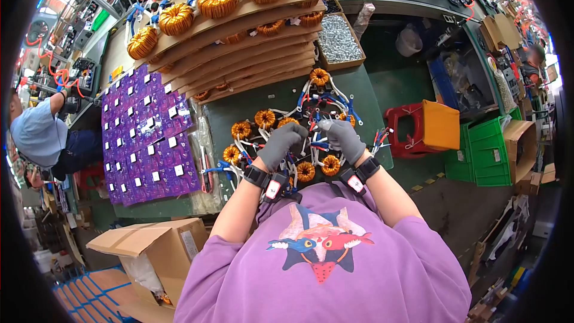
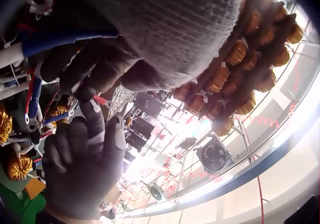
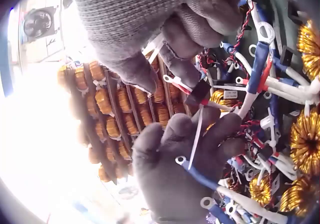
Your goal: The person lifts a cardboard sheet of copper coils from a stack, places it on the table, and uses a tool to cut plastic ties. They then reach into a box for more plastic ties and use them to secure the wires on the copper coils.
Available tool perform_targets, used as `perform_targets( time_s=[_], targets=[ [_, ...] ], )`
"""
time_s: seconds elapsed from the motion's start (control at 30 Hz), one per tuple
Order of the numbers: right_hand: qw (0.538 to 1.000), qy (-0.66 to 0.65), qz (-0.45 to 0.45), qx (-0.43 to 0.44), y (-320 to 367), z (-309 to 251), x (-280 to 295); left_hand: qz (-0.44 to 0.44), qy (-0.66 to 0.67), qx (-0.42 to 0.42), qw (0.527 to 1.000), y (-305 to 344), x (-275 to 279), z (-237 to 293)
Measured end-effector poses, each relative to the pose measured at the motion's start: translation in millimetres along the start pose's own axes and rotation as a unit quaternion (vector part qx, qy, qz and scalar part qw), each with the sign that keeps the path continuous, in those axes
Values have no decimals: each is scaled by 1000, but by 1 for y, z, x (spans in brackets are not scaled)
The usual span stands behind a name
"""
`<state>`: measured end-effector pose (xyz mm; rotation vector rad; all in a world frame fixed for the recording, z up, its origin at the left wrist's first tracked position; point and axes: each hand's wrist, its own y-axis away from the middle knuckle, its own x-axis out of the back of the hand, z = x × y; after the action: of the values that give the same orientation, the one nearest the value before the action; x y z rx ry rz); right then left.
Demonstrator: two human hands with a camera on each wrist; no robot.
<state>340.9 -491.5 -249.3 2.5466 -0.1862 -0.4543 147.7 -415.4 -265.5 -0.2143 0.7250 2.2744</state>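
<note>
Both hands wear grey gloves and meet above a pile of copper-wound toroid coils [image 1: 265, 118] with lugged leads. My left hand [image 1: 283, 145] grips a bundle of wires; in the right wrist view its curled fingers lie just below a small black block [image 3: 198, 92] with red-sleeved wires and ring lugs. A thin white cable tie [image 3: 196, 134] hangs from that block across the left palm. My right hand [image 1: 345, 140] pinches a narrow white strip [image 3: 154, 51], which looks like a cable tie's end, between thumb and fingers. Blue-sleeved leads [image 2: 70, 40] pass close to the left fingers.
Cardboard layers stacked with coils [image 1: 239, 36] stand behind the pile. Purple circuit boards [image 1: 149, 137] cover the left of the green table. A box of small metal parts [image 1: 339, 39] sits at the back; a red stool [image 1: 405, 131] and green crate [image 1: 487, 149] are to the right.
</note>
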Motion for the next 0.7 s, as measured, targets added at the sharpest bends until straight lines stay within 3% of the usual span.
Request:
perform_targets(
  time_s=[0.07, 0.27, 0.43, 0.7],
  targets=[
    [1000, -2, -1, 4, -3, 4, 3, 4, -98, -50, 994, 1, -2, -2],
    [999, 22, 30, 21, -3, 7, -1, 56, -195, -40, 978, 1, -14, -1],
    [998, -18, 51, 22, -2, 2, -4, 80, -172, -32, 981, -3, -17, -5],
    [998, -51, -22, -5, -7, 7, 9, 86, -130, -35, 987, -5, -12, -9]
  ],
)
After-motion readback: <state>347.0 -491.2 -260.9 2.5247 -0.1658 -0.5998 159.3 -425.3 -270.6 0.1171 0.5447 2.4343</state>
